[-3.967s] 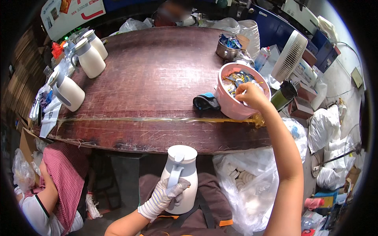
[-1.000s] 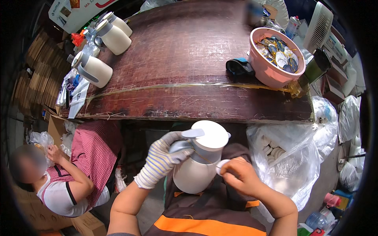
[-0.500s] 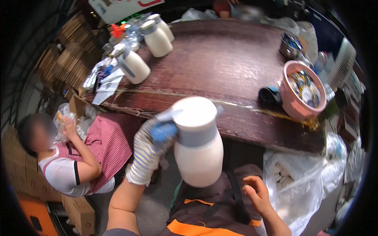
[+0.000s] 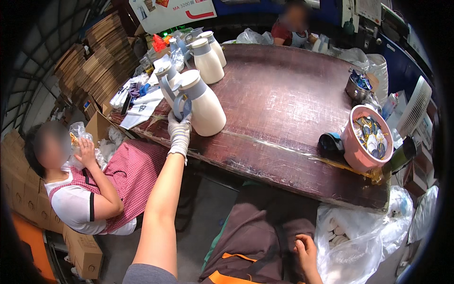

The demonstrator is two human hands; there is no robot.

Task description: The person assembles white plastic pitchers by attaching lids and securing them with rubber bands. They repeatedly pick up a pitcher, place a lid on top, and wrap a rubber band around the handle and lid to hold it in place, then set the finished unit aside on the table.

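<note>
My left hand (image 4: 179,132), in a striped white glove, is closed on the grey handle of a cream vacuum jug (image 4: 206,111) with a grey collar and white lid. The jug is upright over the left part of the table, by its front edge. Right behind it is a second vacuum jug (image 4: 166,78), partly hidden. Farther back two more stand side by side, a front vacuum jug (image 4: 208,64) and a rear vacuum jug (image 4: 217,46). My bare right hand (image 4: 307,255) hangs low in front of my dark apron, fingers loosely bent and apart, holding nothing.
The dark wooden table (image 4: 283,94) bears a pink tub (image 4: 358,156) of small parts, a black cup (image 4: 329,143) and a metal bowl (image 4: 355,90). A person (image 4: 90,184) sits at the left; another person (image 4: 291,28) is beyond the table. A plastic sack (image 4: 350,246) stands at the lower right.
My left hand has carried the vacuum jug from in front of me forward and left, to the jugs on the table. My right hand has dropped lower, its fingers more bent.
</note>
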